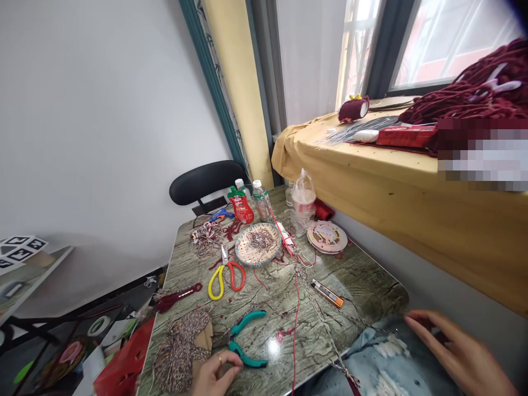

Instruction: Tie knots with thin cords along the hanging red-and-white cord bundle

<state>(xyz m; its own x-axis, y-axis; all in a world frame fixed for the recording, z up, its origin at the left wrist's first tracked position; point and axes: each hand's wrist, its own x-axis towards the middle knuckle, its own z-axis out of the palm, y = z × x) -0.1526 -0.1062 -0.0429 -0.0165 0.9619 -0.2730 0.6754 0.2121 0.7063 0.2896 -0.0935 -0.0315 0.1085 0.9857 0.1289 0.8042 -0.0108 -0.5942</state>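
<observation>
My left hand [216, 373], with a ring on one finger, is at the table's near edge. Its fingers are curled together, close to the lower handle of the teal-handled pliers [249, 355] and a card wound with mottled cord [183, 349]. Over my lap is my right hand [457, 349], thumb and forefinger drawn together at the tips. Thin mottled cord [371, 324] runs from the table towards those fingertips; whether they hold it is unclear. More braided cords [324, 319] stretch from the table's middle to a knotted dark red end [350, 377] on my lap.
Scissors [226, 275] with yellow and red handles lie beside a woven basket [243, 256] of cord scraps. An orange box cutter [328, 293] lies to the right. Bottles [260, 203], a red pouch [241, 206] and a bagged cup [304, 198] stand behind. A cloth-covered ledge [330, 165] borders the right.
</observation>
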